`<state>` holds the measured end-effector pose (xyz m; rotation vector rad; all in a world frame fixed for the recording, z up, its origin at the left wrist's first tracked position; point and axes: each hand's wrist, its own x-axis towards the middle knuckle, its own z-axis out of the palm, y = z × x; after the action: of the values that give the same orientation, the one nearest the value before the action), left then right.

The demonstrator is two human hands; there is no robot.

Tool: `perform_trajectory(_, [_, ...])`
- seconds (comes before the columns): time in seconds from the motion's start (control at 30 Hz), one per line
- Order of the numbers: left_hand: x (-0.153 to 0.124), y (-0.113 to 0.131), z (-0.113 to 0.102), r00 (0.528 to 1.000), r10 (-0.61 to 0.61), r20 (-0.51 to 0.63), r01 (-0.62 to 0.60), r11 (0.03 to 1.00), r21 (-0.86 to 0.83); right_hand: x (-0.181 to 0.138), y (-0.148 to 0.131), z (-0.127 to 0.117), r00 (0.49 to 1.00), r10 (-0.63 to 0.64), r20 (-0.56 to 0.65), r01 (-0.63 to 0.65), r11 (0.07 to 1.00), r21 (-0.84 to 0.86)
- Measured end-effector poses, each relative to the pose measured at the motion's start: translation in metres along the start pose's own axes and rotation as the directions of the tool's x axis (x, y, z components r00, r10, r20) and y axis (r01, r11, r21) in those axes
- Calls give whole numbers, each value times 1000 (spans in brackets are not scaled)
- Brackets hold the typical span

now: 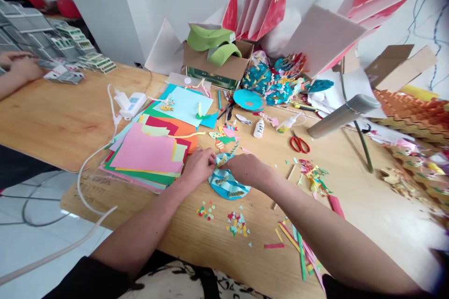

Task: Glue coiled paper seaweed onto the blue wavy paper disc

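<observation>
A round blue paper disc [228, 194] with pale wavy stripes lies on the table between my hands. Small olive twisted paper strips [235, 193] sit on its lower part. My left hand [200, 167] is closed in a pinch at the disc's upper left edge. From the other side my right hand [248, 169] reaches over the disc, fingers bent together and pointing down. A yellowish twisted paper strip [221, 162] shows between the fingertips of both hands; its ends are hidden. Above the disc are patterned paper fish [224, 134].
Coloured paper sheets [143, 149] are stacked at left, beside a white power adapter [133, 104]. Red-handled scissors [299, 144], a white glue bottle [258, 128] and a grey cylinder [343, 116] stand or lie beyond. Paper confetti [237, 224] and cut strips [301, 254] lie nearer. Another person's hands [23, 66] are far left.
</observation>
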<state>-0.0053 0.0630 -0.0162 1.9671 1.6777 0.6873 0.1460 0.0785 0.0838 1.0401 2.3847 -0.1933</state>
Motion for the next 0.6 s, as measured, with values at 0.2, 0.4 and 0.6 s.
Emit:
perform_trajectory(0.2, [-2, 7, -5, 1000, -22, 13, 22, 1000, 9, 2, -2, -1, 1000, -1, -3, 1, 1000, 0])
perform_trajectory(0.4, [-1, 10, -7, 999, -30, 37, 29, 999, 19, 6, -3, -2, 1000, -6, 17, 7, 999, -39])
perform_trajectory(0.6, [-3, 5, -4, 1000, -13, 19, 13, 1000, 11, 1, -2, -4, 1000, 2, 20, -2, 1000, 5])
